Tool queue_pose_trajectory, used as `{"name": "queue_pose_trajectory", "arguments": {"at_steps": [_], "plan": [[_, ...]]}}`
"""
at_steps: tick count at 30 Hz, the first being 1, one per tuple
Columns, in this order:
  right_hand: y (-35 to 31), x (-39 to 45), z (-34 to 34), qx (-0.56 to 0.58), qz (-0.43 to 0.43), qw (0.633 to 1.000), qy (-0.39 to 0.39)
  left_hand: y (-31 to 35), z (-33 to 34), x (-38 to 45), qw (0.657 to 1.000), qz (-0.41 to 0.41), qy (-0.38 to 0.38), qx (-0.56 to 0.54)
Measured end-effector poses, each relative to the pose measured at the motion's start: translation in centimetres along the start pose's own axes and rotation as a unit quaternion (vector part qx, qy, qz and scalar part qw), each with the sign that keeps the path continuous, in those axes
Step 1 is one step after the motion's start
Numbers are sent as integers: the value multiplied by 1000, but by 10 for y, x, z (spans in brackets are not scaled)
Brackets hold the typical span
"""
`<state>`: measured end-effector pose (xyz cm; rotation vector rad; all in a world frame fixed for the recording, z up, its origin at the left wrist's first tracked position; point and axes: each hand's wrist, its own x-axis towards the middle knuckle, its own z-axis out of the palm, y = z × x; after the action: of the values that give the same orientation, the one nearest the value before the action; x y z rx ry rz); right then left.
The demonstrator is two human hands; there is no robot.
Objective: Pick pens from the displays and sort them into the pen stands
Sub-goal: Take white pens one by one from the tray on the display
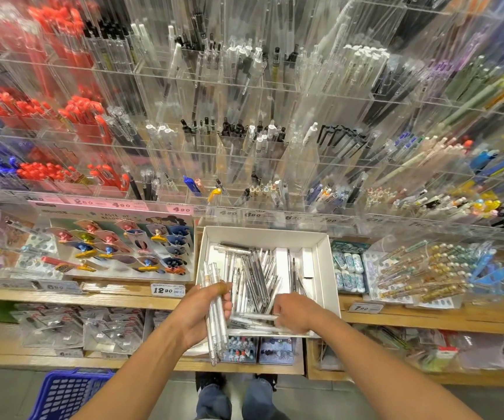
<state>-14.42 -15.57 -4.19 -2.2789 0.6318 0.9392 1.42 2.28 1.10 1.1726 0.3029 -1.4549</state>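
A white cardboard box (323, 268) rests on the wooden shelf and holds several loose clear and white pens (253, 274). My left hand (205, 310) grips a bundle of clear white pens (216, 334) upright at the box's left front corner. My right hand (293, 310) reaches into the front of the box with its fingers curled around a white pen (257, 317) lying across the pile. Above the box, clear acrylic pen stands (244, 153) rise in tiers, filled with red, black, white and clear pens.
Price labels (166, 290) line the wooden shelf edge (63, 298). A card display of clip-on toys (123, 253) sits left of the box, and erasers (349, 268) and decorated pens (426, 274) to its right. A blue basket (66, 395) stands on the floor at lower left.
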Motion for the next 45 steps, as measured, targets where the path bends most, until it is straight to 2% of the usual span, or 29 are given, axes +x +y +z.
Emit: {"name": "queue_pose_trajectory", "arguments": {"at_steps": [4, 7, 13, 15, 16, 17, 19, 20, 21, 23, 27, 33, 35, 39, 43, 45], "plan": [[-6, -19, -29, 123, -75, 989, 19, 2, 3, -3, 999, 2, 29, 37], [-21, -34, -56, 257, -118, 958, 41, 5, 9, -1, 994, 15, 39, 103], [-53, -36, -73, 435, -186, 880, 29, 4, 28, -6, 968, 32, -66, 239], [-50, -33, -69, 490, -177, 854, 9, 2, 28, -5, 968, 39, -59, 240], [-45, -31, -66, 493, -161, 855, 7, 2, 26, -4, 973, 35, -49, 223], [-40, -28, -61, 465, -136, 875, 12, 2, 22, -3, 979, 26, -37, 201], [-24, -22, -47, 303, -75, 950, 12, 2, 16, -3, 988, 3, -27, 153], [-14, -17, -37, 194, -51, 980, -3, 2, 13, -4, 991, -7, -22, 133], [-6, -11, -27, 99, -33, 994, -28, 3, 10, -4, 993, -14, -14, 118], [3, -3, -7, -9, -11, 998, -69, 3, 6, -5, 996, -21, -7, 92], [2, 1, 3, -61, -30, 994, -86, 1, 1, -5, 999, -22, -39, 29], [0, 3, -2, -35, -21, 992, -123, -1, -1, -4, 999, -16, -33, 1], [-1, -5, -8, 10, -25, 994, -107, -1, -2, -4, 999, -13, -34, 0], [-7, -25, -35, 136, -61, 989, -17, 1, 0, -6, 999, -10, -34, 5], [-24, -41, -68, 207, -96, 971, -68, 1, 4, -7, 999, -8, -19, 41], [-38, -46, -78, 247, -131, 958, -57, 2, 7, -6, 998, -12, -18, 67]]}}
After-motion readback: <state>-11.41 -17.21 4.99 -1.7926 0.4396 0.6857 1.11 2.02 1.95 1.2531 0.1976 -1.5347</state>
